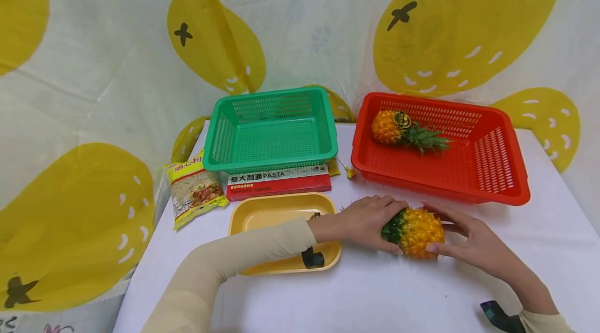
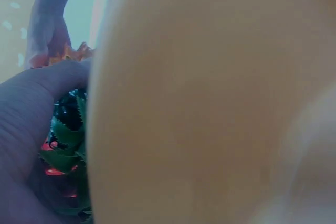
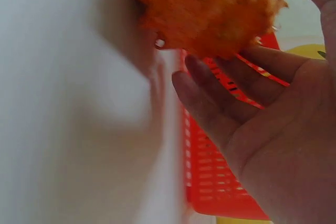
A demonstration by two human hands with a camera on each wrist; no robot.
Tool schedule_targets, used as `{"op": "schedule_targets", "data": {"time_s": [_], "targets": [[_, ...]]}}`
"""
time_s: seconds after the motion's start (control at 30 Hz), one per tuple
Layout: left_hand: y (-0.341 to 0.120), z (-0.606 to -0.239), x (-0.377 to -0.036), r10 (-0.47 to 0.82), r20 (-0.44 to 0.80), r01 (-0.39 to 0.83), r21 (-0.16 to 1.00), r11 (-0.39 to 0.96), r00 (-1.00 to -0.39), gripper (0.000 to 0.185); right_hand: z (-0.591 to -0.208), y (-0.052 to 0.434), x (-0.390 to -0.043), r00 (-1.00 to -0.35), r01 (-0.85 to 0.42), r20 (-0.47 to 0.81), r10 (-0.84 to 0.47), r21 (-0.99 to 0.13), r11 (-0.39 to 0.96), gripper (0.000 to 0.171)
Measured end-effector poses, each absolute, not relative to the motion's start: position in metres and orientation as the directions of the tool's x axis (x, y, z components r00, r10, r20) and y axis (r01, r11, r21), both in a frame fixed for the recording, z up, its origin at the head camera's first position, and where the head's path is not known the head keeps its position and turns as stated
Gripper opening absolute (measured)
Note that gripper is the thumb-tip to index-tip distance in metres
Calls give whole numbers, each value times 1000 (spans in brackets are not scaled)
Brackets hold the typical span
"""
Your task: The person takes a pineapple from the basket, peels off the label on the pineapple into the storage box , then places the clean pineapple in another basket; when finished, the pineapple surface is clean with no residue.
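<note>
White table (image 1: 375,299): red basket (image 1: 469,174), yellow tray (image 1: 262,214), food packet (image 1: 196,189).

Bright head view — blurry wrist views

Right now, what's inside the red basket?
One pineapple lies in the red basket, a dark label on it. Whatever is directly beneath it is covered, so can't tell.

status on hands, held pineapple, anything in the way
Left hand gripping crown, right hand holding base. Pineapple sideways. Red basket close beyond, possible obstruction.
</note>
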State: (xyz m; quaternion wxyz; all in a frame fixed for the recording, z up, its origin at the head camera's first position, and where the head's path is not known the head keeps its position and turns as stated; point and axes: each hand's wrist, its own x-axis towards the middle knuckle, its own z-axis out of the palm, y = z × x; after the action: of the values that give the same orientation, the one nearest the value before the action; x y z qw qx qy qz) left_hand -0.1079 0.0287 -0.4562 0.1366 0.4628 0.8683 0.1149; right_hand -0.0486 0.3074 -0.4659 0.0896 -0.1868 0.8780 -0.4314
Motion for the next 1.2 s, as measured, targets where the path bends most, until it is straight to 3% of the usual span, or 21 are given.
{"op": "schedule_targets", "data": {"time_s": [0.2, 0.37, 0.63, 0.77, 0.93, 1.2], "targets": [[29, -458, -107, 834, -132, 780, 299, 549, -536, 99, -447, 318, -51, -930, -303, 106, -353, -766, 568, 78], [29, -460, -107, 836, -127, 785, 291, 547, -534, 100, -428, 332, -50, -967, -251, 171, -187, -739, 625, 72], [31, -459, -108, 830, -141, 769, 317, 555, -540, 100, -426, 363, -71, -959, -148, 273, 76, -711, 688, 79], [30, -459, -108, 829, -144, 764, 329, 556, -541, 100, -441, 376, -82, -956, -70, 247, 162, -722, 689, 80], [29, -461, -108, 835, -134, 771, 328, 546, -534, 101, -461, 383, -88, -962, 84, 95, 256, -788, 609, 89], [28, -462, -110, 844, -120, 779, 335, 530, -523, 100, -470, 388, -97, -967, 211, -91, 238, -810, 547, 95]]}}
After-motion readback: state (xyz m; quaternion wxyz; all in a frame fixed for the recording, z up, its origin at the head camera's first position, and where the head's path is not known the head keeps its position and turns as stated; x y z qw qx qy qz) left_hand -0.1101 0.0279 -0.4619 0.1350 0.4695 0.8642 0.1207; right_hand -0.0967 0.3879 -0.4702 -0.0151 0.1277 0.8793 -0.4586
